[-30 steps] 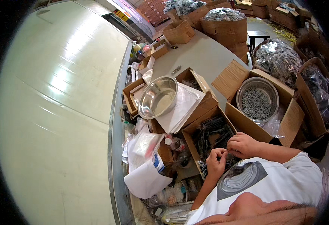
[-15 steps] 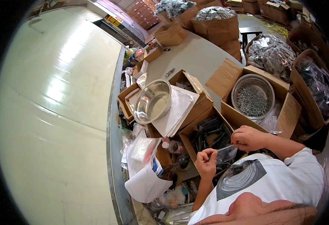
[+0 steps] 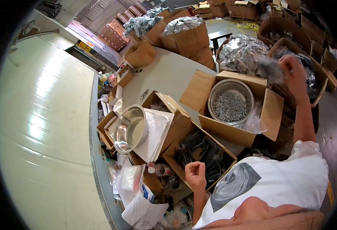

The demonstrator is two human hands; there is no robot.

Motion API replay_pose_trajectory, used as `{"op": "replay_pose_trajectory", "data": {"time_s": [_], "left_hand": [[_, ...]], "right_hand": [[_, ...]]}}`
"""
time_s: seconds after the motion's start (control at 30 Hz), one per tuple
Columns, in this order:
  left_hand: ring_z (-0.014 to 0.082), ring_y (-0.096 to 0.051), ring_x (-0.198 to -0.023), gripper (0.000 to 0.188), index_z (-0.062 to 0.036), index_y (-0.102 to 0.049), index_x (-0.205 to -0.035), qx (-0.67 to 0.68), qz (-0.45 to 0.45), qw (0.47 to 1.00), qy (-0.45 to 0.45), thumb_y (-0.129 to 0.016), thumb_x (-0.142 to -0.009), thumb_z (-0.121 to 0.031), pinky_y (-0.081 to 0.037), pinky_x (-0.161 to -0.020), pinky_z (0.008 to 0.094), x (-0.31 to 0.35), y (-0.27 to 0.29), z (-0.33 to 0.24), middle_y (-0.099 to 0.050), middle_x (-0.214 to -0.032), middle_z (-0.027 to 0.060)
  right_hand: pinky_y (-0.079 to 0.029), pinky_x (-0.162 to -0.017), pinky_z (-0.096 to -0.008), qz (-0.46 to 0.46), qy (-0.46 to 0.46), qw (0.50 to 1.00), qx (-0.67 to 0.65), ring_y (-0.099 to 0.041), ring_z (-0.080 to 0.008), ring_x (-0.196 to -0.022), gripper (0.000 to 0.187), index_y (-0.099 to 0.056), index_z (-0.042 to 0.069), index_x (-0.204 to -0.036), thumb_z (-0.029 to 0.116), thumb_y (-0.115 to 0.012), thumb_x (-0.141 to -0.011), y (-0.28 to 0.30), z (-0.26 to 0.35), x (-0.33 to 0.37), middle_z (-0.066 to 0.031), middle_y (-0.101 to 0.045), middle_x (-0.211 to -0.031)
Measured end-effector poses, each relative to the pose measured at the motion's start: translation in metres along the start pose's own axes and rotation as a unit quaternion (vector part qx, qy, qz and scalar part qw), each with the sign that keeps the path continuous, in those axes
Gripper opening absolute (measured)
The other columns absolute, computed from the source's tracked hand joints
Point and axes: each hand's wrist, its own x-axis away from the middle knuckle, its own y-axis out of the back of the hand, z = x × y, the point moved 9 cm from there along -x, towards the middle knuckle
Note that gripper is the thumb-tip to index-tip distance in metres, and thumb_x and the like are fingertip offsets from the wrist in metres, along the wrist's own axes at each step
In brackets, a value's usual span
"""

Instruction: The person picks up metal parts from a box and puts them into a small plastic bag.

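My right hand [image 3: 294, 76] is raised at the upper right, its fingers curled. Right beside its fingertips, a small clear plastic bag with something dark inside [image 3: 271, 69] is smeared by motion; whether the fingers still grip it I cannot tell. Behind and below the bag lies a heap of filled clear bags [image 3: 239, 53] in a carton. My left hand [image 3: 195, 175] is closed, thumb against the curled fingers, with nothing visible in it. It hovers over the near edge of an open cardboard box [image 3: 172, 147] holding dark, long parts [image 3: 203, 149].
A steel bowl of small grey screw-like pieces [image 3: 231, 105] sits in a carton [image 3: 224, 130]. An empty steel bowl [image 3: 130, 128] rests tilted on white sheets [image 3: 159, 134]. A bottle [image 3: 161, 169] and papers [image 3: 143, 211] lie at left. More bag-filled cartons [image 3: 187, 40] stand farther back.
My hands have separated. The right hand swung up and right with the small bag, toward the heap of bags. The left hand let go of the bag and stayed low. The view has shifted.
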Motion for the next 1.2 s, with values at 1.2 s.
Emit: {"op": "replay_pose_trajectory", "data": {"time_s": [1.2], "left_hand": [[0.0104, -0.058, -0.081, 0.027, 0.003, -0.061, -0.103, 0.106, 0.118, 0.966, 0.203, -0.058, -0.092, -0.022, -0.047, -0.07, 0.0246, 0.016, -0.061, 0.06, -0.065, -0.092, 0.006]], "right_hand": [[-0.039, -0.059, -0.0254, 0.438, -0.292, 0.743, -0.413, -0.046, -0.01, -0.064, 0.025, -0.057, -0.002, -0.078, 0.019, -0.054, -0.091, -0.24, 0.109, 0.234, -0.0006, -0.052, -0.071]]}}
